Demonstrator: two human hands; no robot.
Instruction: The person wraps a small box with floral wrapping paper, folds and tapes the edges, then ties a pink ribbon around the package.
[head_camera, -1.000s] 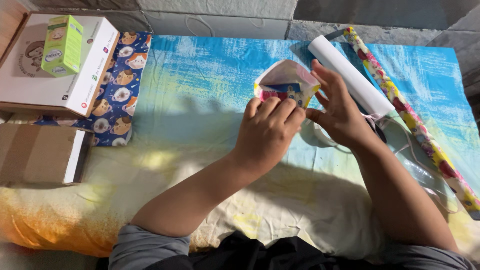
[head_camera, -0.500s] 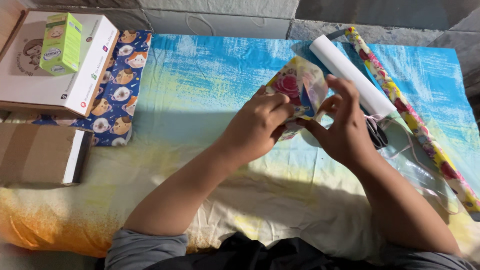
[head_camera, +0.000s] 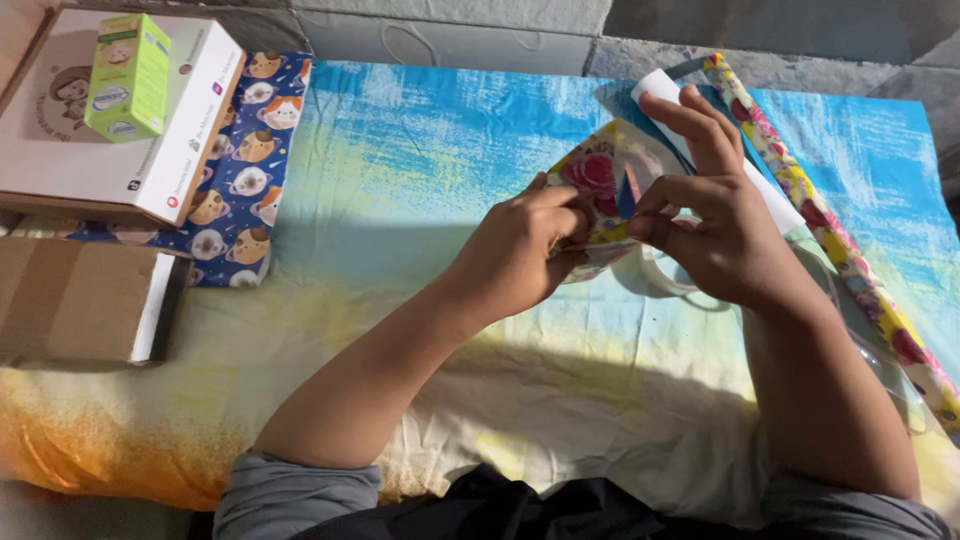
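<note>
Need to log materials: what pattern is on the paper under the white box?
Dark blue with cartoon animal faces, clearest in the head view.

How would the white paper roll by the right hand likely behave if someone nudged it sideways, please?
The white paper roll is round and lies loose on the cloth, so it would probably roll. The floral wrapping-paper roll close behind might stop it. It looks light, likely easy to dent.

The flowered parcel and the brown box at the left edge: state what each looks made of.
Flowered parcel: thin printed paper, slightly glossy; it creases sharply where the left hand and right hand fold it. Brown box: matt cardboard, probably, with a plain tan face and a pale strip down it.
</note>
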